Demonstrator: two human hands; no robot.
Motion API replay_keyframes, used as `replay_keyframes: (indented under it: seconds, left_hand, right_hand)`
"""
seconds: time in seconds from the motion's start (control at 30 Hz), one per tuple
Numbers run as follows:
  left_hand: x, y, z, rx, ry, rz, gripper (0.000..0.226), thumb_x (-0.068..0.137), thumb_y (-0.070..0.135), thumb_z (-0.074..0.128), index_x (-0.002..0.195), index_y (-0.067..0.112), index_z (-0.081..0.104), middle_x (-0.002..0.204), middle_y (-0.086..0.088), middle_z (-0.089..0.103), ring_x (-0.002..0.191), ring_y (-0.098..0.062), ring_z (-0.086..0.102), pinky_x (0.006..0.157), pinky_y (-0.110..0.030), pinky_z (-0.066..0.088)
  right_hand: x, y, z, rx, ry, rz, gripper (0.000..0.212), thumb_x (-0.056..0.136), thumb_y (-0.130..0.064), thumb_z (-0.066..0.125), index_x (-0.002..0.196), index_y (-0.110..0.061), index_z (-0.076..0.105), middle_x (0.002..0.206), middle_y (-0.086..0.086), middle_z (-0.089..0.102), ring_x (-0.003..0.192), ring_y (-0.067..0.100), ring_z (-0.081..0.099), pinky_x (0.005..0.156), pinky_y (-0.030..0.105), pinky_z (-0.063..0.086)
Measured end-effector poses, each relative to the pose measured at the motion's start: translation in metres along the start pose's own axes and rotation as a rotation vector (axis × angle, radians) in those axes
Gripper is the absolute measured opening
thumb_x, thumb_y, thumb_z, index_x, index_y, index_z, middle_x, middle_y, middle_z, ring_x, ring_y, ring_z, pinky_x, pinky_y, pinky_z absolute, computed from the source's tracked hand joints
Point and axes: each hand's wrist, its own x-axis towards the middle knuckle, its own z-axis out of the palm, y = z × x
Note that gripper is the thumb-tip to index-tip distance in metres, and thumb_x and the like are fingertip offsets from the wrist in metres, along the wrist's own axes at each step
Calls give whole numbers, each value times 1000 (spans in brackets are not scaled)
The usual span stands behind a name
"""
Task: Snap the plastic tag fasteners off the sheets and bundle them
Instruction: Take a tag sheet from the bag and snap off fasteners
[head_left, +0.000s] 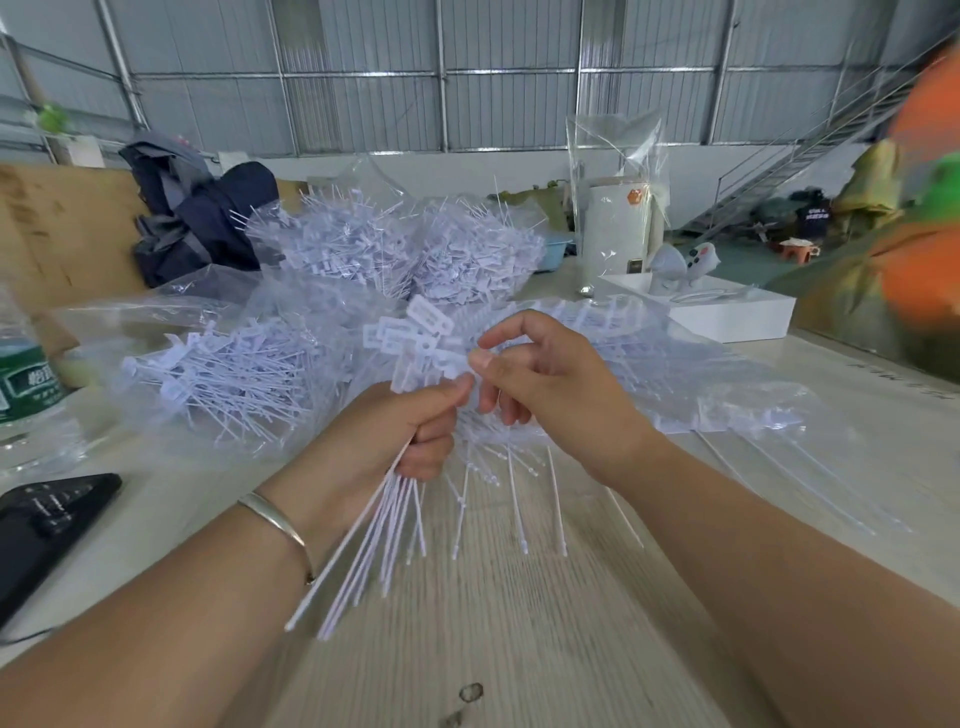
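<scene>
A: Obs. L hand (410, 431) is closed round a bundle of loose fasteners (384, 525); heads are kept up by the thumb, tails fanned down toward the table edge. Held so, it is judged, so heads stay aligned for bundling.

B: R hand (524, 374)?

A: Thumb & forefinger are pinched at a fastener head just beside the bundle top; other fingers curled loosely. Whether that piece is already snapped free cannot be told, img blurred there. A fastener sheet (524, 467) is seen below/behind the hands, tails pointing at the viewer; likely kept close so each snapped piece can be passed L w/o reaching.

B: Stock?

A: Bagged fasteners (228, 379) lie to the L on the wooden table (519, 649); a larger heap in plastic (395, 249) sits behind. More sheets under clear film (701, 374) lie to the R. Much is left to do, judged from the heaps.

B: Room for moving?

A: Near part of table is bare, so tails can hang & swing there. L side is tighter: black device (47, 519) & water bottle (26, 384) near L forearm. White box (727, 312) is well apart, far R. Risk noted: the fanned tails could snag on the sheet's tails when the bundle is lifted
</scene>
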Motion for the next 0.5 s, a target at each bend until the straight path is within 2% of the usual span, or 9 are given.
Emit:
replay_keyframes:
  seconds: [0.1, 0.2, 0.23, 0.27, 0.33, 0.43, 0.5]
  left_hand:
    - [5, 2, -2, -191, 153, 98, 35, 86, 35, 57, 62, 16, 41, 48, 5, 32, 36, -5, 27, 35, -15, 23]
    - [6, 0, -3, -236, 350, 256, 35, 95, 34, 56, 68, 12, 48, 54, 0, 46, 42, -10, 40, 41, -19, 36]
    - [5, 0, -2, -212, 414, 298, 33, 96, 32, 57, 72, 11, 51, 55, -1, 50, 44, -12, 46, 43, -21, 42]
    - [6, -2, -1, -171, 473, 345, 29, 96, 29, 58, 77, 9, 53, 55, 0, 54, 46, -12, 50, 45, -22, 45]
    - [9, -4, -1, 4, 565, 428, 23, 96, 24, 59, 90, 2, 54, 56, 2, 59, 49, -9, 55, 47, -20, 46]
    - [12, -6, -2, 321, 658, 480, 35, 94, 26, 62, 100, -7, 56, 63, -1, 62, 47, 1, 54, 48, -11, 40]
    - [9, -7, -1, 366, 674, 515, 32, 91, 29, 65, 98, -1, 56, 67, -1, 61, 48, 2, 55, 48, -10, 40]
  right_hand:
    - [-2, -2, 5, 62, -62, 132, 38, 88, -35, 64, 111, -7, 55, 83, 13, 71, 64, 17, 62, 56, 29, 51]
    - [-5, -5, 12, 271, -327, 340, 67, 76, -55, 58, 119, -4, 55, 100, 20, 71, 88, 27, 69, 76, 35, 56]
    - [-7, -5, 15, 317, -439, 376, 67, 78, -57, 55, 120, -5, 55, 105, 23, 69, 94, 31, 67, 82, 38, 54]
    - [-9, -5, 18, 341, -533, 387, 62, 82, -56, 53, 119, -7, 57, 109, 27, 66, 97, 34, 65, 85, 39, 53]
    - [-13, -7, 22, 345, -630, 385, 48, 89, -46, 56, 117, -8, 59, 108, 26, 67, 92, 32, 64, 81, 36, 54]
    - [-14, -6, 21, 285, -649, 378, 36, 90, -24, 62, 117, -1, 58, 95, 15, 67, 77, 23, 64, 73, 30, 50]
    - [-14, -8, 18, 182, -649, 328, 22, 89, -19, 63, 104, -3, 60, 79, 10, 63, 64, 15, 56, 64, 27, 38]
